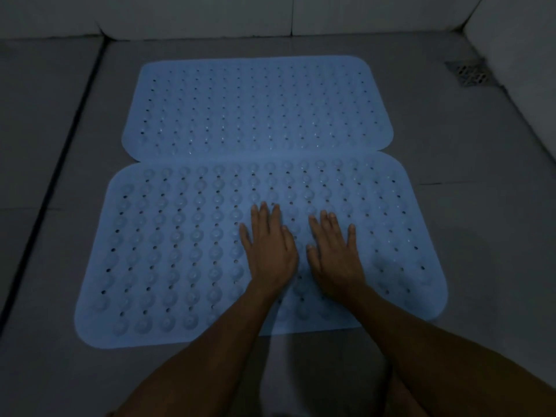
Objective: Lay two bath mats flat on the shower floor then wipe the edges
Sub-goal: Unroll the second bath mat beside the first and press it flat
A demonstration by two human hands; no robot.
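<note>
Two light blue rubber bath mats with rows of holes and round bumps lie flat on the grey tiled shower floor. The far mat (255, 106) lies behind the near mat (168, 248), and their long edges meet or slightly overlap. My left hand (269, 248) and my right hand (334, 254) lie side by side, palms down with straight fingers, pressing on the middle of the near mat. Neither hand holds anything.
A square floor drain (467, 74) sits in the far right corner. White tiled walls (195, 13) rise at the back and right. A dark groove (51, 188) runs along the floor on the left. Grey floor tiles (469, 206) surround the mats.
</note>
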